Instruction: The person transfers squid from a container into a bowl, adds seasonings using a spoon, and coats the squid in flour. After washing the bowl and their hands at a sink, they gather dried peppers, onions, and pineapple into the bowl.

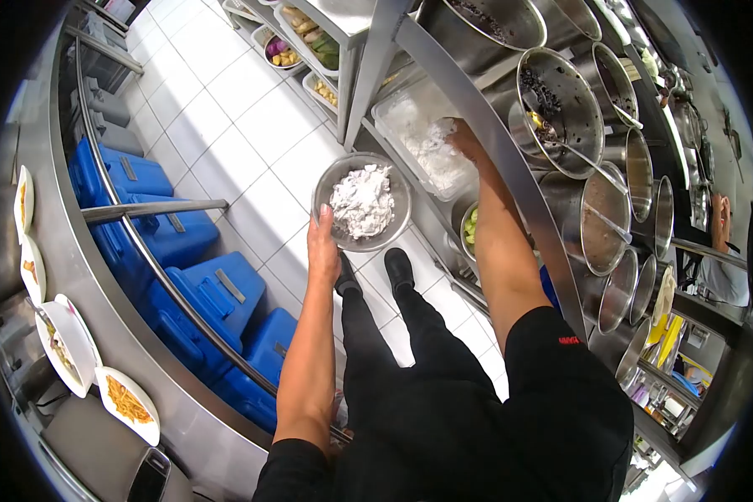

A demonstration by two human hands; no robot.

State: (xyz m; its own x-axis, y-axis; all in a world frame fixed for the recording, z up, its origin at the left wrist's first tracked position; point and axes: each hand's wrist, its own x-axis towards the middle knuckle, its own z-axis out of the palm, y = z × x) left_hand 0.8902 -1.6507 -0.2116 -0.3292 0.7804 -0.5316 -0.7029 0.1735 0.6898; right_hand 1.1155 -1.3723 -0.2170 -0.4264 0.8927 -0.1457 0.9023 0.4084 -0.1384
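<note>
My left hand (323, 243) grips the left rim of a round metal bowl (320, 180), held over the tiled floor. White, flour-coated pieces (364, 202) fill the middle of the bowl. To the right, my right hand (463, 138) reaches into a clear plastic tub (382, 111) of white powder on a shelf under the counter. Its fingers are down at the powder, and whether they hold any is hidden. Just below the tub, a container of green pieces (471, 227) is partly covered by my right arm.
Steel pots (560, 109) with ladles line the counter at right. Blue bins (171, 234) stand at left beneath a counter with plates of food (130, 402). A shelf (351, 50) holds vegetable trays. Another person's arm (718, 222) shows at far right.
</note>
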